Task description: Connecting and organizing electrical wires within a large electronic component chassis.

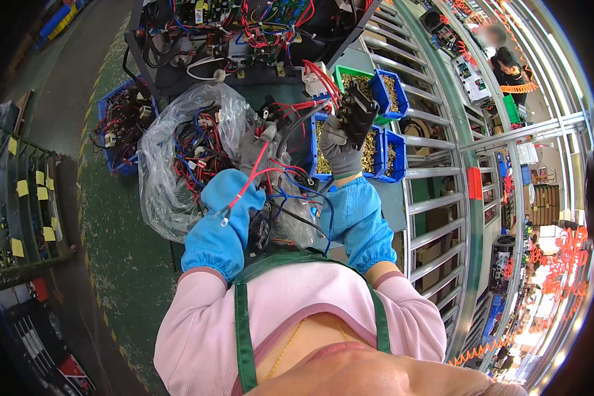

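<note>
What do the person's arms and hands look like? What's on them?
The left hand and right hand both wear grey gloves. Next come puffy, bright blue sleeve covers, gathered at their ends. Above those are pale pink sleeves with darker pink cuffs.

Both arms bent, forearms reaching forward. Left forearm (221,218) angles inward, its grey-gloved left grip (251,150) too cluttered to read clearly. Right forearm (360,221) is straighter, right grip (343,153) also grey-gloved, fingers (332,134) curled in.
</note>
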A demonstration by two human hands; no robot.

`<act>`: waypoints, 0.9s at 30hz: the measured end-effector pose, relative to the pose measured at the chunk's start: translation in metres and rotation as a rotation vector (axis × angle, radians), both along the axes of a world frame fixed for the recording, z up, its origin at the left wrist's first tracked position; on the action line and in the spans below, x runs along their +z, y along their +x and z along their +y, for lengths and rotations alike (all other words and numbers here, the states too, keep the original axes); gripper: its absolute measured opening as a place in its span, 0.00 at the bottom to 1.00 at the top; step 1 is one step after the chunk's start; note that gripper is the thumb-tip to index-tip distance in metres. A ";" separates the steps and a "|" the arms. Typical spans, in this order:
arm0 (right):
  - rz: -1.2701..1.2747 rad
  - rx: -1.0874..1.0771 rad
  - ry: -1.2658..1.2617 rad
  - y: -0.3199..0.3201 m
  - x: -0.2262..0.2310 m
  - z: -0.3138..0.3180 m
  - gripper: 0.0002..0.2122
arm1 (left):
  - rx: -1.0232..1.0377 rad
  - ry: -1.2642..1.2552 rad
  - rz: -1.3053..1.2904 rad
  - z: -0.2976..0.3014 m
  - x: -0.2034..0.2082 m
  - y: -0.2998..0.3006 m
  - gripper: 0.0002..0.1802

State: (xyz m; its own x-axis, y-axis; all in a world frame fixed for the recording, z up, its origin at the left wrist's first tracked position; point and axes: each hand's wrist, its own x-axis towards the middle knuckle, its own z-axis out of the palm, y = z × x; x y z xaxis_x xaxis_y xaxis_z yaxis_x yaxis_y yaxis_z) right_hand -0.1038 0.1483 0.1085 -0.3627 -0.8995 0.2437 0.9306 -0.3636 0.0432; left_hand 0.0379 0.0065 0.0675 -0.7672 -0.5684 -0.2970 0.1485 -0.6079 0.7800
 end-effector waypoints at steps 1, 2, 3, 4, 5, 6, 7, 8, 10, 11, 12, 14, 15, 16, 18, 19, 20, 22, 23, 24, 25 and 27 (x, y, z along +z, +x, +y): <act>-0.002 0.003 0.002 0.003 0.002 0.000 0.12 | 0.096 -0.007 0.157 0.004 0.011 0.005 0.11; 0.035 -0.074 0.105 0.007 0.005 0.001 0.12 | 0.018 -0.060 0.167 -0.004 -0.011 -0.002 0.13; 0.072 -0.150 0.208 0.011 0.007 0.003 0.12 | 0.022 -0.058 0.165 -0.003 -0.006 -0.001 0.13; 0.075 -0.148 0.211 0.016 0.009 0.004 0.12 | -0.053 -0.087 0.155 0.000 0.015 0.001 0.15; 0.208 -0.234 0.324 0.020 0.010 0.006 0.13 | -0.128 -0.117 0.145 0.003 0.036 0.003 0.17; 0.342 -0.323 0.437 0.023 0.010 0.010 0.14 | -0.213 -0.179 0.158 0.008 0.052 0.009 0.22; 0.479 -0.409 0.551 0.026 0.011 0.012 0.17 | -0.213 -0.174 0.162 0.011 0.058 0.009 0.22; 0.484 -0.410 0.556 0.027 0.013 0.015 0.17 | -0.306 -0.150 0.165 0.015 0.062 0.008 0.25; 0.669 -0.363 0.568 0.031 0.016 0.016 0.19 | -0.437 -0.162 0.317 0.018 0.059 0.008 0.31; 0.761 -0.338 0.572 0.031 0.017 0.016 0.20 | -0.429 -0.161 0.316 0.018 0.059 0.010 0.31; 0.757 -0.231 0.473 0.026 0.017 0.021 0.21 | -0.444 -0.159 0.277 0.020 0.064 0.012 0.29; 0.748 -0.238 0.549 0.025 0.014 0.029 0.21 | -0.484 -0.175 0.197 0.021 0.074 0.018 0.23; 0.733 -0.243 0.619 0.026 0.014 0.030 0.20 | -0.482 -0.173 0.199 0.020 0.073 0.020 0.23; 0.779 -0.267 0.646 0.025 0.012 0.032 0.19 | -0.510 -0.157 0.175 0.020 0.071 0.022 0.22; 0.830 -0.285 0.684 0.024 0.011 0.031 0.17 | -0.539 -0.139 0.150 0.021 0.075 0.026 0.20; 0.880 -0.306 0.721 0.023 0.010 0.031 0.16 | -0.511 -0.123 0.160 0.023 0.084 0.029 0.18; 0.880 -0.306 0.723 0.022 0.010 0.032 0.16 | -0.485 -0.107 0.169 0.024 0.090 0.031 0.17; 0.903 -0.268 0.802 0.022 0.011 0.036 0.16 | -0.593 -0.152 0.121 0.013 0.091 0.030 0.14; 0.905 -0.268 0.803 0.023 0.011 0.036 0.16 | -0.701 -0.200 0.070 0.009 0.091 0.029 0.16; 0.937 -0.306 0.809 0.024 0.012 0.036 0.14 | -0.697 -0.200 0.069 0.016 0.089 0.029 0.16; 0.964 -0.344 0.816 0.024 0.013 0.036 0.12 | -0.571 -0.144 0.201 0.028 0.084 0.025 0.20; 0.994 -0.304 0.865 0.024 0.020 0.039 0.13 | -0.444 -0.086 0.331 0.036 0.082 0.023 0.24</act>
State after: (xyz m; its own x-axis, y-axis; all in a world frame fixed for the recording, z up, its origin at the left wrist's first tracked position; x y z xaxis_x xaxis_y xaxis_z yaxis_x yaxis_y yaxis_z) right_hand -0.0799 0.1870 0.1287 -0.5759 -0.8135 -0.0816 0.3124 -0.1267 -0.9415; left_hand 0.0611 0.0421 0.1492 -0.9829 -0.1808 0.0336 0.1380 -0.6040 0.7850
